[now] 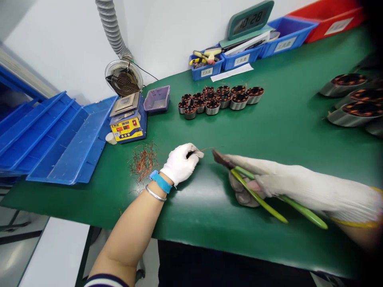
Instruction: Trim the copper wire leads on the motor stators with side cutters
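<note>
My left hand [182, 162], in a white glove, is closed in a pinch over the green table. A thin copper wire [211, 148] sticks out to the right from its fingertips. My right hand [248, 183], also gloved, grips pliers with green handles [257, 197]. The dark jaws of the pliers point left, a short way from the wire and apart from my left hand. A loose heap of copper wire pieces [143, 162] lies left of my left hand. Motion blurs my right hand somewhat.
Wound motor stators [212, 107] stand grouped at the back, with more stators [353, 113] at the right. A blue and yellow soldering pot [128, 129], a purple tray [157, 99] and blue bins [72, 139] are at the left. Tool boxes [206, 72] and a clock [250, 19] line the wall.
</note>
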`<action>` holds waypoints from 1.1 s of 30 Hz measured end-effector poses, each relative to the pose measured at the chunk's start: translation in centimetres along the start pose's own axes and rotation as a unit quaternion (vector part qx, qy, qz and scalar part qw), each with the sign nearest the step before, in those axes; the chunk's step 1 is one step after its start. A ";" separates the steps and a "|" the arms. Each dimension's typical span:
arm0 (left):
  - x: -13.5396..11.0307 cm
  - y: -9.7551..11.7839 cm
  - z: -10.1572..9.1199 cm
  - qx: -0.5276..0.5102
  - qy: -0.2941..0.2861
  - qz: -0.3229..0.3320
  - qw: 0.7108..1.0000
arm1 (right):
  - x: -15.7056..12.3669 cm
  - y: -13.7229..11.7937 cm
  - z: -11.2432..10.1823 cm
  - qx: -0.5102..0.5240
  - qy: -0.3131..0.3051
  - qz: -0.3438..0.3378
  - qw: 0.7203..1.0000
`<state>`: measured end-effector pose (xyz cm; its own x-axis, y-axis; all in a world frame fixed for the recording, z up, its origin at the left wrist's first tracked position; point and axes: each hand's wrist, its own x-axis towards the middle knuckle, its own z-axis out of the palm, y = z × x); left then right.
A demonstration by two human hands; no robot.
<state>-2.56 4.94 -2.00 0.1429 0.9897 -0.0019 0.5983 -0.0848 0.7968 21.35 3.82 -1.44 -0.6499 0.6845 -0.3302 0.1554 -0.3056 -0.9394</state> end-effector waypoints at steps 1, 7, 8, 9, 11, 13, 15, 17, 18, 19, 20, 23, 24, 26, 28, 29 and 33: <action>0.1 -0.1 0.0 -0.004 -0.002 0.001 1.000 | -0.2 0.2 0.3 0.052 -0.026 0.025 0.998; 0.0 0.3 -0.3 -0.015 -0.020 -0.008 1.000 | 0.5 -0.4 1.4 0.147 -0.037 0.065 0.986; -0.1 0.4 -0.3 -0.010 -0.024 -0.009 1.000 | 0.8 -0.7 1.6 0.141 -0.031 0.064 0.987; -0.1 0.5 -0.4 -0.006 -0.027 -0.010 1.000 | 1.0 -0.9 1.8 0.136 -0.020 0.063 0.989; -0.2 0.7 -0.5 0.000 -0.033 -0.009 0.999 | 1.5 -1.4 2.3 0.129 -0.002 0.065 0.989; -0.2 0.8 -0.6 0.003 -0.040 -0.007 0.999 | 1.8 -1.7 2.7 0.126 0.006 0.072 0.989; -0.2 0.8 -0.6 0.011 -0.049 -0.005 0.999 | 2.1 -1.8 3.0 0.120 0.001 0.071 0.990; -0.2 0.8 -0.6 0.023 -0.052 -0.004 0.998 | 2.3 -1.8 3.1 0.110 -0.007 0.060 0.992; -0.2 0.8 -0.6 0.029 -0.052 -0.004 0.998 | 2.4 -1.8 3.1 0.105 -0.012 0.054 0.993; -0.2 0.9 -0.6 0.034 -0.052 -0.002 0.998 | 2.4 -1.7 3.0 0.098 -0.017 0.049 0.994; -0.2 0.9 -0.7 0.040 -0.052 0.000 0.998 | 2.5 -1.7 2.9 0.087 -0.021 0.047 0.995; -0.4 1.0 -0.8 0.054 -0.050 0.008 0.997 | 2.5 -1.5 2.6 0.049 -0.033 0.048 0.997; -0.4 1.1 -0.8 0.058 -0.049 0.008 0.997 | 2.5 -1.5 2.6 0.039 -0.034 0.050 0.997; -0.5 1.1 -0.9 0.065 -0.047 0.006 0.997 | 2.5 -1.3 2.5 0.045 -0.034 0.051 0.997; -0.6 1.2 -0.9 0.069 -0.047 0.001 0.997 | 2.6 -1.2 2.6 0.080 -0.034 0.051 0.995; -0.6 1.2 -0.8 0.069 -0.047 -0.001 0.996 | 2.5 -1.1 2.6 0.107 -0.034 0.052 0.992; -0.7 1.2 -0.7 0.066 -0.040 0.000 0.997 | 2.4 -1.1 2.7 0.185 -0.047 0.060 0.980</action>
<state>-2.54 4.23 -0.60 0.2023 0.9778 -0.0537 0.6961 -0.1050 0.7102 17.56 4.01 -0.96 -0.7124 0.5699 -0.4096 -0.0343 -0.6111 -0.7908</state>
